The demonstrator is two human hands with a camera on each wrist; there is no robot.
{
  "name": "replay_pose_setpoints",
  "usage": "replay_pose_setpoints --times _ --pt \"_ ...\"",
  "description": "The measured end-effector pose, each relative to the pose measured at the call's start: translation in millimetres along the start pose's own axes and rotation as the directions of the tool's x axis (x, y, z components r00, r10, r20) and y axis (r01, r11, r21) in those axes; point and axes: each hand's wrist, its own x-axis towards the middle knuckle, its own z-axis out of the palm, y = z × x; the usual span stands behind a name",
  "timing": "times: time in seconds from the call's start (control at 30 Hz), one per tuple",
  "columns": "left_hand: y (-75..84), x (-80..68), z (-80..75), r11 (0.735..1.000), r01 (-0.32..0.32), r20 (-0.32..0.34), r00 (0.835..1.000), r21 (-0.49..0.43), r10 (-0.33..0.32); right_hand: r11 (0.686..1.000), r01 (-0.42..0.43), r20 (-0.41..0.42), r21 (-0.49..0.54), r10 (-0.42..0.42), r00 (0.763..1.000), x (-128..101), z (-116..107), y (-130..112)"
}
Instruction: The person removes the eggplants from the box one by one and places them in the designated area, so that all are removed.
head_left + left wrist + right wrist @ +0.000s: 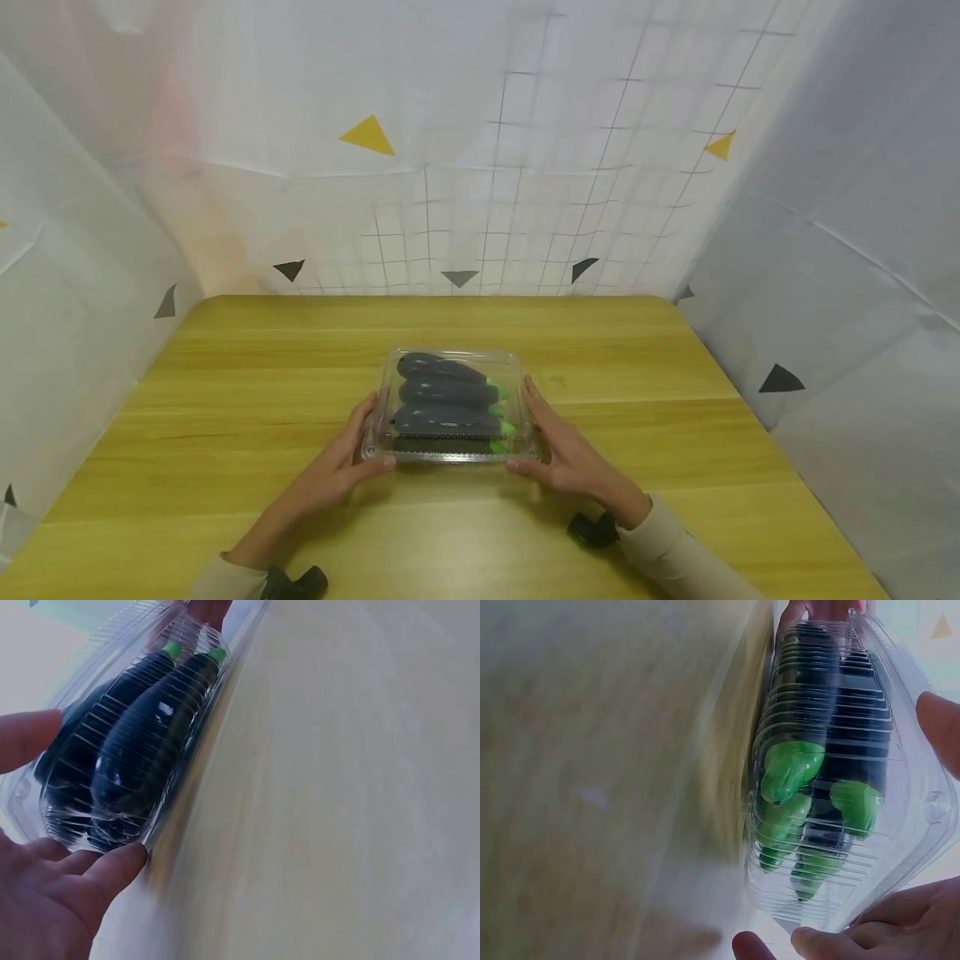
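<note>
A clear plastic clamshell box (450,457) with its lid down is held in both hands near the middle of the table. Several dark eggplants (448,392) lie stacked inside, their green caps (791,771) toward the right end. The left hand (337,468) grips the box's left end, thumb at the front corner and fingers along the side. At the opposite end, the right hand (573,460) holds it the same way. In the left wrist view, fingertips (124,866) touch the ribbed wall. Whether the box's underside rests on the table cannot be told.
The wood-grain table (262,375) runs back to a white sheet wall (247,225) with grid lines and dark and yellow triangles. More white sheeting (817,250) stands along both sides. Black devices (592,531) sit at the wrists beside the beige sleeves (675,550).
</note>
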Motion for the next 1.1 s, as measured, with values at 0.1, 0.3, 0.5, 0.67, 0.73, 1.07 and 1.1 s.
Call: replay_pose_setpoints --times 0.1,0.3,0.5,0.67,0.73,1.07,1.1 --pt "1.4 -0.8 1.3 1.000 -0.012 -0.018 1.000 -0.015 0.012 1.000 0.006 -0.002 -0.004 -0.006 1.000 0.4 0.0 0.2" --pt "2.9 0.0 5.6 0.998 -0.041 -0.054 0.998 -0.041 0.039 1.000 0.026 -0.016 0.005 -0.026 1.000 0.4 0.2 1.0" --pt "2.6 0.7 10.8 0.999 -0.048 -0.124 0.991 -0.023 0.045 0.997 0.072 -0.042 0.004 -0.072 0.997 -0.8 4.0 4.4" --pt "6.0 0.2 16.9 0.999 -0.046 -0.179 0.983 -0.015 0.042 0.995 0.085 -0.068 -0.049 -0.088 0.994 -0.3 5.8 -0.4" --pt "8.5 0.5 18.6 0.999 -0.029 -0.201 0.979 -0.042 0.020 0.994 0.086 -0.085 -0.073 -0.092 0.992 0.5 6.4 -2.5" --pt "15.5 2.6 26.2 0.979 0.080 -0.395 0.906 -0.186 -0.150 0.996 0.090 -0.150 -0.023 -0.093 0.984 0.1 7.7 3.5" --pt "15.5 2.8 27.0 0.977 0.073 -0.416 0.896 -0.200 -0.152 0.998 0.070 -0.152 0.002 -0.069 0.986 -0.3 7.5 3.8"
